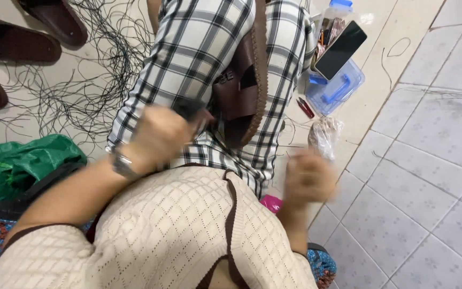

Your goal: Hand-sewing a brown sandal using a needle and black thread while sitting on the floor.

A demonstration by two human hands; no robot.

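Hands (159, 136) fisted — left on sandal (244, 80), right blurred.

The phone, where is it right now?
In the head view the black phone is at the upper right, lying tilted on top of the clear plastic box with blue handle, just right of the person's checked trouser leg.
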